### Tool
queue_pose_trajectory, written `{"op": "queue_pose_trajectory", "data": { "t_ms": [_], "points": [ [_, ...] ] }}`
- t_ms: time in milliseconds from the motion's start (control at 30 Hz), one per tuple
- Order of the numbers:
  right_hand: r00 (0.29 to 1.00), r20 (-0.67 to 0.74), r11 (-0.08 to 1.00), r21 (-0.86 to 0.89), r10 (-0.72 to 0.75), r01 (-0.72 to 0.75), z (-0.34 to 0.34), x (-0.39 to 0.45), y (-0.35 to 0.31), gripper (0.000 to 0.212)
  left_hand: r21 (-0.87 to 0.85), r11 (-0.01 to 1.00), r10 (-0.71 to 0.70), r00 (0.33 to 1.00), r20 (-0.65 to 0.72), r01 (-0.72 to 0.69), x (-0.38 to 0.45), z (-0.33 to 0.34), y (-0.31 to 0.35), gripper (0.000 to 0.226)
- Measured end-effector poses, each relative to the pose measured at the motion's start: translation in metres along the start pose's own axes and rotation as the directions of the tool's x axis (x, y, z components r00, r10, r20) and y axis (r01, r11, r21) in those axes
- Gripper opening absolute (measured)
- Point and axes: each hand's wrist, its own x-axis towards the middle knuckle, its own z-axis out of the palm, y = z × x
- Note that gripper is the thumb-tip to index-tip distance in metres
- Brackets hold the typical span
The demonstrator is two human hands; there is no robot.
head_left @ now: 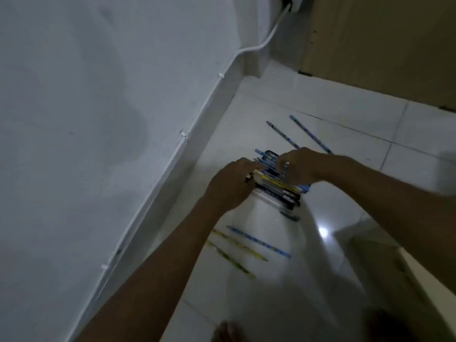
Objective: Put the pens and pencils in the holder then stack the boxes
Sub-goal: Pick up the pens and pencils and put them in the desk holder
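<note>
Pens and pencils [276, 178] lie bunched on the floor [333, 134] near the wall, left hand [232, 183] and right hand [296, 166] curled on the bundle from either side. Squaring the ends before lifting should keep strays from slipping. Five loose pencils lie around; holder and boxes are not clearly visible, and blur hides the fingers.

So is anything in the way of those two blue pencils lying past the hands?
Nothing visible. The two blue pencils lie on bare floor tile just beyond the right hand, which is on the bundle of pens and pencils.
</note>
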Motion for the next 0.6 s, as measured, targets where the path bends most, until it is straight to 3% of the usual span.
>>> {"op": "queue_pose_trajectory", "data": {
  "t_ms": [100,233,367,600],
  "points": [
    [0.999,-0.024,0.988,-0.149,0.036,-0.039,-0.012,0.015,0.009,0.034,-0.059,0.997,0.05,0.994,0.101,-0.045,0.014,0.013,0.003,0.022],
    [0.999,-0.047,0.962,-0.271,0.01,-0.022,-0.024,0.017,0.027,0.037,0.101,0.973,0.168,0.941,0.292,-0.206,0.022,0.031,0.009,0.028],
    [0.998,-0.07,0.961,-0.277,-0.003,-0.016,-0.026,0.015,0.034,0.036,0.212,0.923,0.257,0.925,0.28,-0.321,0.014,0.04,0.009,0.034],
    [0.988,-0.058,0.964,-0.234,-0.14,0.123,0.004,0.015,0.026,0.024,0.298,0.913,0.206,0.946,0.252,-0.278,0.013,0.053,0.013,0.039]
  ]
}}
